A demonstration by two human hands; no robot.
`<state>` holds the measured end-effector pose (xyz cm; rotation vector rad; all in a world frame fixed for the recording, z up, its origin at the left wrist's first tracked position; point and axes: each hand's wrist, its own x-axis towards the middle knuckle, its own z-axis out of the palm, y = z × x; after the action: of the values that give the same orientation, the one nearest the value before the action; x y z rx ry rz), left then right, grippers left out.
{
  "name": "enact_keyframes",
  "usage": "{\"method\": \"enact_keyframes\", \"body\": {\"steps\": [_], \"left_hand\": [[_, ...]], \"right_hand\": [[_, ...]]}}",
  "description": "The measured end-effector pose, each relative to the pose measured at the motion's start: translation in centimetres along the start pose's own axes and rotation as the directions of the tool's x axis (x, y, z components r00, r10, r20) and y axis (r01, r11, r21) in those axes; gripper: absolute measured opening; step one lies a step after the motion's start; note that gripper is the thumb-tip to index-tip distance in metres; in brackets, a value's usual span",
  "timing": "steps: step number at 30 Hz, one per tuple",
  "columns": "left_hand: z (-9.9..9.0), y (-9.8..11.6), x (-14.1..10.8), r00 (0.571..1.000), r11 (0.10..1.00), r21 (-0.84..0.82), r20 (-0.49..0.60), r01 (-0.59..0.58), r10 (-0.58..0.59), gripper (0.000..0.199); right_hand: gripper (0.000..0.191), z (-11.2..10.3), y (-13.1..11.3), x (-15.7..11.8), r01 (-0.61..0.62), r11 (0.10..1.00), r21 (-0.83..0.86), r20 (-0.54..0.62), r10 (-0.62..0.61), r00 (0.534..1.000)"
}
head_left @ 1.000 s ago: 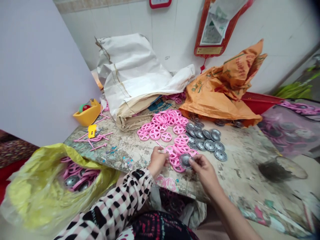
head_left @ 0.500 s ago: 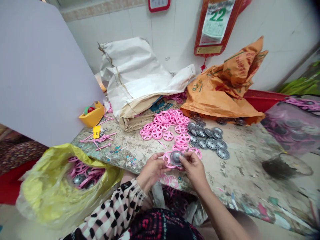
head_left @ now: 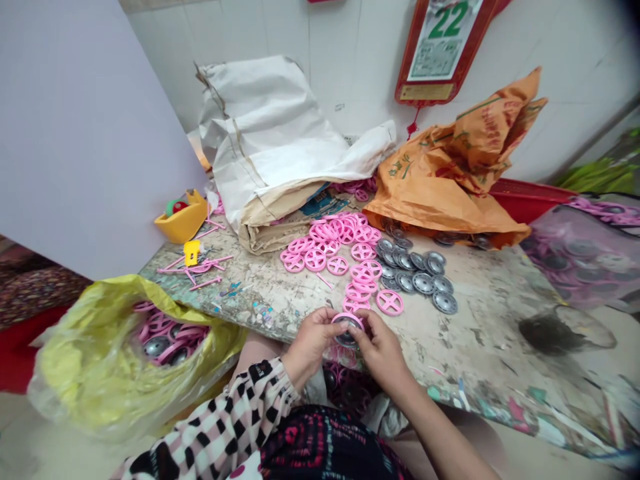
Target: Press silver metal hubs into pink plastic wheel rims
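Observation:
Both hands grip one toy wheel [head_left: 347, 331], a pink plastic ring with a grey hubcap disc lying in it. My left hand [head_left: 314, 340] pinches its left side, thumb on the disc. On the right side, my right hand [head_left: 381, 345] presses the disc with its thumb while the fingers curl behind. Just beyond the hands lie loose pink wheels [head_left: 361, 275] in a short row, with a single pink wheel [head_left: 389, 302] to the right. A larger pile of pink wheels [head_left: 315, 260] spreads behind them. Grey hubcap discs [head_left: 424, 283] lie overlapping at the right.
A white sack [head_left: 270, 127] and an orange sack [head_left: 445, 173] stand at the table's back. A yellow plastic bag [head_left: 95, 360] of wheels sits below the left edge. Pink sticks [head_left: 200, 268] and a yellow holder [head_left: 183, 223] are at left. A dark mesh item [head_left: 553, 330] lies right.
The grey disc, held over the pink wheel before, now sits within its ring. Both hands have closed in around it and moved slightly toward my body. The view has tilted down a little.

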<state>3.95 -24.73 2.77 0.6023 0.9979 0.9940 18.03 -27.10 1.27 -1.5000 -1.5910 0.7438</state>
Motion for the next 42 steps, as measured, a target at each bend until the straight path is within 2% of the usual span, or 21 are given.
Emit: {"method": "enact_keyframes", "body": {"steps": [4, 9, 11, 15, 18, 20, 21, 22, 24, 26, 28, 30, 32, 34, 36, 37, 40, 42], "left_hand": [[0.2, -0.4, -0.3, 0.999, 0.999, 0.03, -0.04, -0.021, 0.022, 0.035], [0.5, -0.6, -0.4, 0.996, 0.992, -0.082, -0.008, 0.091, -0.092, 0.034], [0.6, -0.7, -0.4, 0.992, 0.983, -0.136, 0.018, 0.124, -0.123, 0.032], [1.0, -1.0, -0.5, 0.995, 0.988, -0.113, 0.002, 0.102, -0.102, 0.03], [1.1, -0.8, -0.7, 0.998, 0.997, -0.037, -0.014, 0.066, -0.067, 0.033], [1.0, -0.5, -0.8, 1.0, 1.0, 0.017, -0.016, 0.013, -0.013, 0.042], [0.8, -0.4, -0.9, 1.0, 0.999, 0.036, -0.022, -0.022, 0.022, 0.048], [0.7, -0.2, -0.9, 0.998, 0.997, 0.049, -0.034, -0.057, 0.059, 0.055], [0.4, 0.0, -0.8, 0.992, 0.993, 0.068, -0.071, -0.095, 0.1, 0.061], [0.1, 0.0, -0.7, 0.989, 0.993, 0.081, -0.116, -0.086, 0.095, 0.057], [0.0, -0.2, -0.5, 0.987, 0.994, 0.085, -0.144, -0.065, 0.077, 0.053], [0.1, -0.6, -0.4, 0.987, 0.993, 0.106, -0.149, -0.044, 0.059, 0.05], [0.4, -1.0, -0.5, 0.993, 0.99, 0.137, -0.115, -0.023, 0.039, 0.045], [0.6, -1.3, -0.7, 0.998, 0.986, 0.165, -0.063, 0.003, 0.007, 0.041], [0.8, -1.4, -0.9, 0.999, 0.984, 0.176, -0.018, 0.032, -0.029, 0.038], [0.9, -1.4, -1.0, 0.999, 0.983, 0.177, -0.004, 0.049, -0.049, 0.036], [1.0, -1.2, -1.2, 0.991, 0.981, 0.148, 0.032, 0.124, -0.13, 0.033], [1.2, -1.0, -1.1, 0.981, 0.979, 0.097, 0.06, 0.18, -0.187, 0.035]], "right_hand": [[0.029, 0.5, 0.3, -0.2, -0.046, 0.998, 0.04, -0.046, 0.048, 0.998], [0.04, -0.1, 0.8, -0.4, -0.149, 0.951, 0.269, 0.071, 0.135, 0.988], [0.045, -0.2, 0.8, -0.6, -0.173, 0.927, 0.332, 0.081, 0.155, 0.985], [0.037, 0.0, 0.8, -1.1, -0.11, 0.977, 0.184, -0.04, 0.119, 0.992], [0.037, -0.3, 1.0, -1.0, -0.093, 0.986, 0.14, -0.044, 0.1, 0.994], [0.036, -0.9, 1.2, -1.0, -0.076, 0.99, 0.116, 0.05, 0.07, 0.996], [0.034, -1.3, 1.3, -1.2, -0.055, 0.995, 0.086, 0.133, 0.043, 0.99], [0.031, -1.6, 1.5, -1.5, -0.025, 0.999, 0.047, 0.234, 0.014, 0.972], [0.028, -2.3, 1.7, -2.6, 0.051, 0.997, -0.052, 0.422, -0.024, 0.906], [0.029, -2.7, 2.0, -3.6, 0.114, 0.981, -0.158, 0.507, -0.019, 0.862], [0.027, -3.1, 2.4, -3.8, 0.139, 0.957, -0.254, 0.456, -0.008, 0.89], [0.026, -3.6, 3.1, -2.9, 0.125, 0.927, -0.353, 0.304, -0.013, 0.953], [0.027, -4.3, 4.0, -1.0, 0.058, 0.869, -0.492, 0.11, -0.004, 0.994], [0.027, -5.1, 5.1, 1.2, -0.036, 0.771, -0.636, -0.019, 0.031, 0.999], [0.025, -5.6, 5.8, 2.7, -0.068, 0.695, -0.716, -0.041, 0.055, 0.998], [0.025, -5.7, 6.0, 3.1, -0.057, 0.687, -0.725, -0.033, 0.048, 0.998], [0.025, -5.1, 5.1, 2.2, 0.02, 0.734, -0.679, -0.025, -0.051, 0.998], [0.026, -4.3, 3.6, 0.5, 0.141, 0.759, -0.636, 0.044, -0.147, 0.988]]}}
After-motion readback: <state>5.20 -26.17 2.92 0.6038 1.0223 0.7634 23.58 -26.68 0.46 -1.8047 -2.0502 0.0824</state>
